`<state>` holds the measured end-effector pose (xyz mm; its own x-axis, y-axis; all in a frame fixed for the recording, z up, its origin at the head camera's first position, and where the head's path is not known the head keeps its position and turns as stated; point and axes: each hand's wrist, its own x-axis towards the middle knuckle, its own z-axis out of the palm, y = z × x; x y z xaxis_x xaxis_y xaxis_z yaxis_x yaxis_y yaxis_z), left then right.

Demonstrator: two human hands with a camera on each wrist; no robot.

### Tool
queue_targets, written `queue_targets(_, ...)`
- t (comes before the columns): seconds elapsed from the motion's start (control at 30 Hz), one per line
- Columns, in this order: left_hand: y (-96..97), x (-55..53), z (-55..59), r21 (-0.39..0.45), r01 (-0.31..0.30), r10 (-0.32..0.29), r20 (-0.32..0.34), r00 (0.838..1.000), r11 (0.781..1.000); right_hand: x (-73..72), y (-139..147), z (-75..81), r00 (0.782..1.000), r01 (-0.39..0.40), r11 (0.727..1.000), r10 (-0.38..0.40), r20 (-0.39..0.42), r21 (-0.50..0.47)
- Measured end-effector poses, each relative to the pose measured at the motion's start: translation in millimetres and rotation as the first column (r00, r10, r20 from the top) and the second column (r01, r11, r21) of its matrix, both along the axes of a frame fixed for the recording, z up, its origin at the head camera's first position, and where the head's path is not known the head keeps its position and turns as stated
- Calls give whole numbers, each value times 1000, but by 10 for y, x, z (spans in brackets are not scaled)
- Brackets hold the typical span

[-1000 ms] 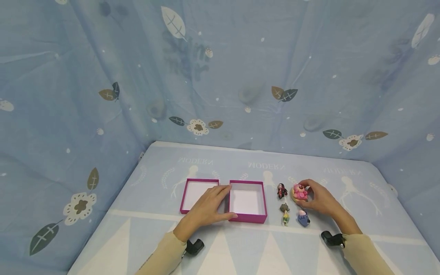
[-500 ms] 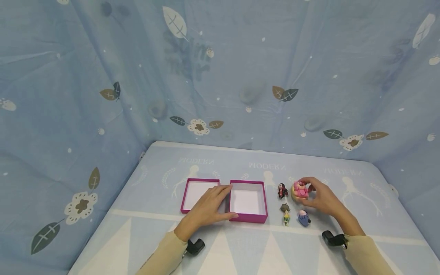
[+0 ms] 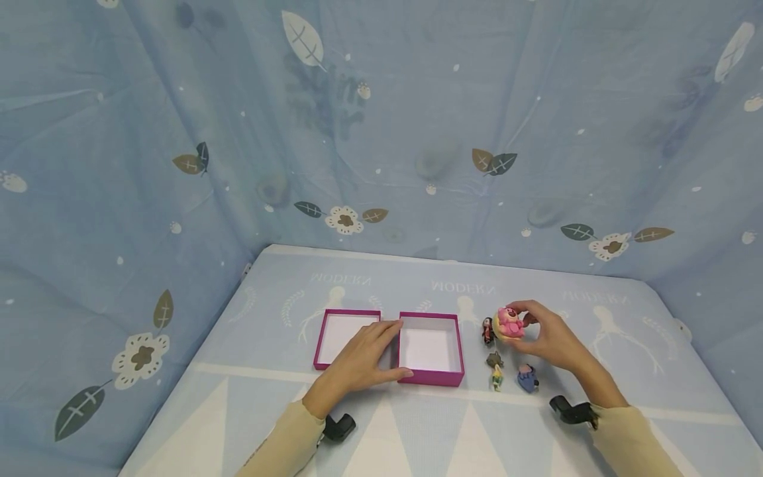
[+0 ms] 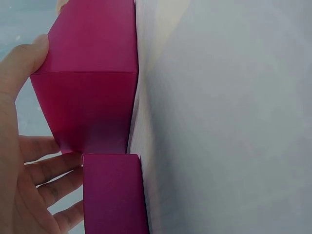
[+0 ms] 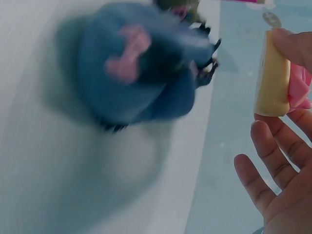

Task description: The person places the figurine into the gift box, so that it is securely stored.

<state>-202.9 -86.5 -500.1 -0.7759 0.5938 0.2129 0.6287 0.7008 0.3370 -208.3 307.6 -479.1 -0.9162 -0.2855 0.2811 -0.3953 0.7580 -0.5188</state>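
Note:
In the head view my right hand (image 3: pixel 551 334) pinches a pink bear figurine (image 3: pixel 510 323) with a round yellow base, raised off the table. The right wrist view shows the thumb and fingertips on the rim of its yellow base (image 5: pixel 274 78). My left hand (image 3: pixel 360 361) grips the magenta box (image 3: pixel 434 377) at its left side, thumb at the near corner and fingers toward the far corner. White inside, the box stands open at the top. Left of it lies the shallow magenta lid (image 3: pixel 322 341), partly hidden behind the left hand.
Between box and right hand lie a dark-haired figurine (image 3: pixel 488 330) in red and black and a green-and-yellow figurine (image 3: pixel 495 372). A blue donkey figurine (image 3: pixel 527 378) is below the right hand. Patterned cloth (image 3: pixel 381 132) walls the table's back and sides.
My right hand has lifted the bear figurine and moved it a little left, toward the dark-haired figurine. The left hand, box and lid have kept their places.

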Motion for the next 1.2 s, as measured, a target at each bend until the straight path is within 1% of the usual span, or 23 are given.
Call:
queue_targets(0.17, -1, 1, 4, -2, 1, -1, -2, 1000, 1000, 10, -138, 65, 999, -13, 999, 15, 48, -45)
queue_targets(0.43, 6, 3, 11, -5, 0, 0, -2, 1000, 1000, 30, -368, 131, 994, -47, 993, 57, 91, -111)
queue_targets(0.63, 10, 13, 22, -3, -7, 7, 4, 1000, 1000, 27, -529, 143, 992, -93, 987, 104, 77, -131)
queue_targets(0.8, 13, 7, 14, -5, -12, 12, 12, 1000, 1000, 27, -652, 163, 984, -141, 976, 156, 84, -163)
queue_targets(0.9, 14, 9, 11, -8, -16, 16, 21, 1000, 1000, 28, -720, 161, 981, -165, 971, 180, 79, -171)
queue_targets(1.03, 18, 6, 8, -7, -11, 11, 14, 1000, 1000, 17, -801, 123, 979, -180, 970, 193, 71, -163)
queue_targets(1.2, 21, -7, -5, -3, -6, 6, -1, 1000, 1000, 1, -877, 67, 978, -164, 974, 181, 99, -158)
